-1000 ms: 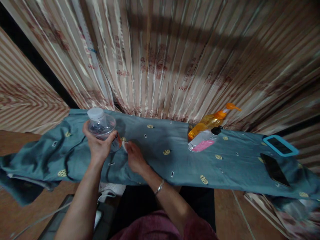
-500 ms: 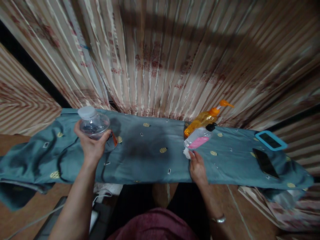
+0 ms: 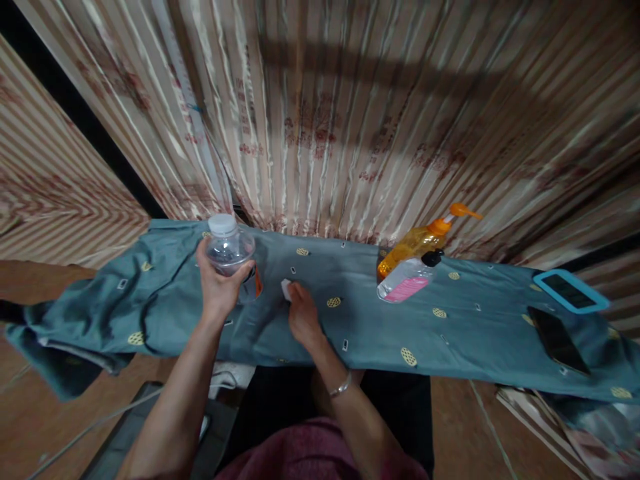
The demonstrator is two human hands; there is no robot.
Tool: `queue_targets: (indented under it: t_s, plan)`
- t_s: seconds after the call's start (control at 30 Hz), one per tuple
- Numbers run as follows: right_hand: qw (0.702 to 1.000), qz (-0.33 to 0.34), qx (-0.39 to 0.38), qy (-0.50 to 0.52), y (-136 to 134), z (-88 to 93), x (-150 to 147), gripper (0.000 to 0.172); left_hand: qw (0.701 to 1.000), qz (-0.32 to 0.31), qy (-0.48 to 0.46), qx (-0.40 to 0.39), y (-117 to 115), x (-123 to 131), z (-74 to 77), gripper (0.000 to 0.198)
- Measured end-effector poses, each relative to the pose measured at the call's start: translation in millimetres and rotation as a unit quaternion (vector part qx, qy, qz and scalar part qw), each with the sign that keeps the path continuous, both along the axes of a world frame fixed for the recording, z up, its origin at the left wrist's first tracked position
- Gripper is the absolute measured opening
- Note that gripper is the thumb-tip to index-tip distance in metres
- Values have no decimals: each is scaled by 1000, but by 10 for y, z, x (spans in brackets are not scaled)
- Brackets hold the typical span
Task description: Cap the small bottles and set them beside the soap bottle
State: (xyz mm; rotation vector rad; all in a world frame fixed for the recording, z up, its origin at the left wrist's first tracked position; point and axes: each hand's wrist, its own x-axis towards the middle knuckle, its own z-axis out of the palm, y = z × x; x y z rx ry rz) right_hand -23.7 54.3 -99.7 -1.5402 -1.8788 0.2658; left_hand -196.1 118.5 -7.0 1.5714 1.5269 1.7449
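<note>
My left hand (image 3: 220, 285) is wrapped round a clear plastic bottle (image 3: 231, 248) with a white cap and an orange-and-dark label, at the left of the cloth-covered table. To its right, my right hand (image 3: 303, 313) pinches a small white piece (image 3: 287, 289), which looks like folded tissue, low over the cloth. The two hands are apart. Farther right stand an amber pump bottle (image 3: 411, 249) with an orange pump and, in front of it, a clear bottle (image 3: 406, 279) with a pink label and black top.
A teal cloth (image 3: 365, 333) with pineapple prints covers the long narrow table. At the right end lie a blue-framed device (image 3: 571, 291) and a dark phone (image 3: 557, 339). A striped curtain (image 3: 320, 127) hangs behind. Below on the left is a white cable (image 3: 95, 425).
My right hand has moved left with the white piece, from beside the pink-labelled bottle to near the capped bottle. My left hand still holds its bottle. The view has shifted slightly.
</note>
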Motion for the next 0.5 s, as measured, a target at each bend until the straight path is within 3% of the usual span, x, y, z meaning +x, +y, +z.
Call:
queue_targets:
  t_s: [0.13,0.27,0.37,0.5]
  plan:
    - [992,127,-1,-24,-364,122,-406,49,1000,-5,17,-10,10,-10,-45,95]
    - [977,209,-36,15,-790,197,-212,53,1000,-8,22,-12,-59,-32,-17,100]
    - [970,166,-90,152,-850,236,118,46,1000,-4,21,-7,-98,-30,13,110]
    - [939,69,-115,317,-680,288,444,40,1000,7,18,-10,-99,-20,26,118]
